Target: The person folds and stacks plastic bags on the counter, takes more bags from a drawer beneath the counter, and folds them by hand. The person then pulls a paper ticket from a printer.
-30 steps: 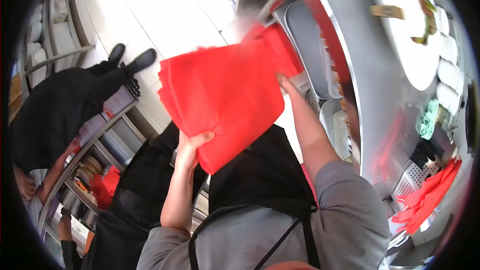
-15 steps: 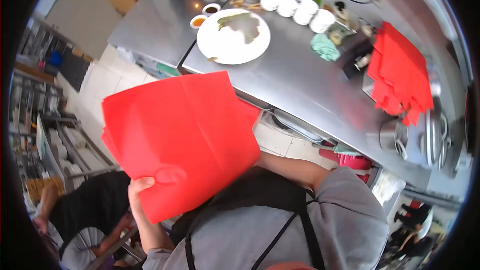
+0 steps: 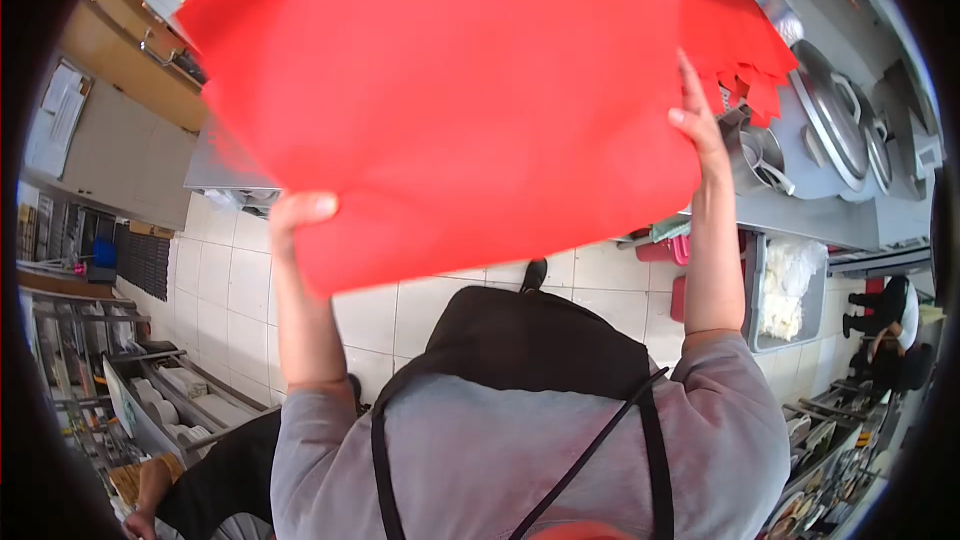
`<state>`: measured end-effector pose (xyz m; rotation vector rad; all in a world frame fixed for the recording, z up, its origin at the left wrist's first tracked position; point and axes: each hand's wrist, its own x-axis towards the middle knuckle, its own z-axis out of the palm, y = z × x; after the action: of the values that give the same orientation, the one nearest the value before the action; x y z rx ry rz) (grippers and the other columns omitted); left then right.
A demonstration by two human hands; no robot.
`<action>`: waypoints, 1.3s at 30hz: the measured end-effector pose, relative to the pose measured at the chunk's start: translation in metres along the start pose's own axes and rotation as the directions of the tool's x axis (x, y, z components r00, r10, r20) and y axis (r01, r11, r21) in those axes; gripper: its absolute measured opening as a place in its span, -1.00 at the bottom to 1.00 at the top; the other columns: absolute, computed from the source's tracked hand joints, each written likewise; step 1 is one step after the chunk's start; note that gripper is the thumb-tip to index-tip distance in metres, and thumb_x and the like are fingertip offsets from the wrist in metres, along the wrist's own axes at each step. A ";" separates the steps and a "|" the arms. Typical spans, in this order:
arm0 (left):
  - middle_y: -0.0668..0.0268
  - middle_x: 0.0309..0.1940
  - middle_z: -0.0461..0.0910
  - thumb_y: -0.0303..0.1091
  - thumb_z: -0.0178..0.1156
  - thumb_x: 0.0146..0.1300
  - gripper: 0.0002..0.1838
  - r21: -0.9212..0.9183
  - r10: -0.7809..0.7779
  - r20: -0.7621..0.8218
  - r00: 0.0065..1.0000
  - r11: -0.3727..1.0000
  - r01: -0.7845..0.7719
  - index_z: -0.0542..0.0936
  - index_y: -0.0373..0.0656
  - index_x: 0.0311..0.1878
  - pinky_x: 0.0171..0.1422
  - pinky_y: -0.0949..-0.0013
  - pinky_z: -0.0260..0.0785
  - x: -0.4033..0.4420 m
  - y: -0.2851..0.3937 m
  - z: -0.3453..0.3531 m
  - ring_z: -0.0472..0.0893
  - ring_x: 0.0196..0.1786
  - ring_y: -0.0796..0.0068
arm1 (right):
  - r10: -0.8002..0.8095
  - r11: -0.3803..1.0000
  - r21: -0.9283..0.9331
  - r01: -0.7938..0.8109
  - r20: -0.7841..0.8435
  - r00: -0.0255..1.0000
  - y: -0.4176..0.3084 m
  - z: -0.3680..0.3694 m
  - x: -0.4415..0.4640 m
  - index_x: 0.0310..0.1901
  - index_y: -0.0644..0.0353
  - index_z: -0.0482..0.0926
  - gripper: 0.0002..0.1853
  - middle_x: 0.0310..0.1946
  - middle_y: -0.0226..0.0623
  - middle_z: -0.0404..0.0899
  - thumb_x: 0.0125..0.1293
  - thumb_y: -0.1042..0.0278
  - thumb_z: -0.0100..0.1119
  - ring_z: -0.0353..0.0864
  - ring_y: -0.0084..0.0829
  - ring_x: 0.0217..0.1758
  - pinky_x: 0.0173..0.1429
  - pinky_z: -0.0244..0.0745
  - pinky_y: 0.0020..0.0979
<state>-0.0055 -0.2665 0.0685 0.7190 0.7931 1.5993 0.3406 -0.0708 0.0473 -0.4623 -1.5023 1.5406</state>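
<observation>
A large stack of red sheets (image 3: 460, 100) is held up in front of me and covers much of the upper view. My left hand (image 3: 298, 218) grips its lower left corner, thumb on the near face and fingers hidden behind. At the right edge, my right hand (image 3: 700, 128) holds the same stack, its thumb and a finger showing. Beyond my right hand lies another red pile (image 3: 735, 35) on the metal counter.
Pots (image 3: 755, 155) and large lids (image 3: 830, 120) are at the right of the counter (image 3: 850, 220). A grey bin (image 3: 790, 295) with white material stands below. A co-worker (image 3: 225, 470) is at the lower left, near a shelf of dishes (image 3: 180, 390). Other people (image 3: 890, 325) are far right.
The red stack has been raised and spread wider between both hands. My right hand now shows at its right edge. The view has turned, and the stack now covers the plate area of the counter.
</observation>
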 end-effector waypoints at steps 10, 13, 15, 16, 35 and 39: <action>0.10 -0.08 0.50 -0.24 0.18 0.13 -0.46 0.225 -0.408 -0.325 0.853 0.843 0.489 0.32 -0.37 0.09 0.09 0.34 0.36 0.125 -0.230 -0.081 0.53 -0.03 0.32 | 0.562 0.707 -0.160 -0.689 -0.466 0.684 0.173 -0.140 -0.069 0.34 0.19 -0.01 -0.10 0.19 -0.01 0.24 0.00 0.29 0.30 0.40 -0.27 0.12 0.12 0.35 -0.38; 0.09 -0.02 0.45 -0.21 0.20 0.12 -0.39 0.367 -0.422 -0.342 0.840 0.762 0.533 0.25 -0.34 0.16 0.09 0.35 0.34 0.125 -0.222 -0.083 0.49 0.01 0.35 | 0.601 0.689 -0.084 -0.720 -0.490 0.631 0.175 -0.144 -0.063 0.33 0.18 0.01 -0.09 0.12 0.00 0.29 -0.02 0.25 0.34 0.46 -0.29 0.03 0.04 0.40 -0.39; 0.07 -0.01 0.44 -0.17 0.23 0.10 -0.34 0.404 -0.449 -0.360 0.818 0.715 0.571 0.24 -0.34 0.17 0.09 0.35 0.33 0.127 -0.218 -0.089 0.49 0.02 0.34 | 0.563 0.688 -0.193 -0.700 -0.467 0.682 0.169 -0.148 -0.052 0.33 0.17 0.03 -0.08 0.07 0.00 0.32 -0.04 0.25 0.34 0.44 -0.23 0.05 0.05 0.37 -0.34; 0.06 0.00 0.43 -0.13 0.25 0.07 -0.30 0.445 -0.474 -0.364 0.802 0.668 0.597 0.24 -0.34 0.19 0.09 0.35 0.32 0.129 -0.216 -0.090 0.48 0.02 0.34 | 0.568 0.685 -0.195 -0.702 -0.461 0.682 0.170 -0.153 -0.046 0.33 0.17 0.03 -0.08 0.07 0.00 0.32 -0.04 0.25 0.34 0.44 -0.23 0.05 0.05 0.37 -0.34; 0.10 0.08 0.42 -0.28 0.41 -0.10 -0.13 0.489 -0.356 -0.100 0.929 0.795 0.358 0.17 -0.32 0.25 0.21 0.31 0.28 0.276 -0.214 -0.087 0.45 0.11 0.31 | 0.016 0.087 -0.992 -0.091 -0.090 0.996 0.235 -0.012 0.001 0.15 0.16 0.32 -0.51 0.16 -0.14 0.26 0.21 0.15 0.03 0.18 -0.15 0.26 0.32 0.07 -0.12; 0.11 0.07 0.43 -0.41 0.42 -0.17 -0.13 0.559 -0.396 -0.047 0.917 0.751 0.352 0.20 -0.33 0.24 0.20 0.31 0.28 0.277 -0.214 -0.096 0.46 0.10 0.31 | -0.015 0.027 -0.998 -0.055 -0.055 0.998 0.214 -0.012 0.001 0.16 0.19 0.31 -0.48 0.21 -0.14 0.20 0.20 0.13 0.05 0.16 -0.15 0.27 0.33 0.04 -0.10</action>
<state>-0.0041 0.0211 -0.1526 0.9543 1.2885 0.9601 0.2769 -0.0309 -0.1535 -1.3252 -2.3950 0.0668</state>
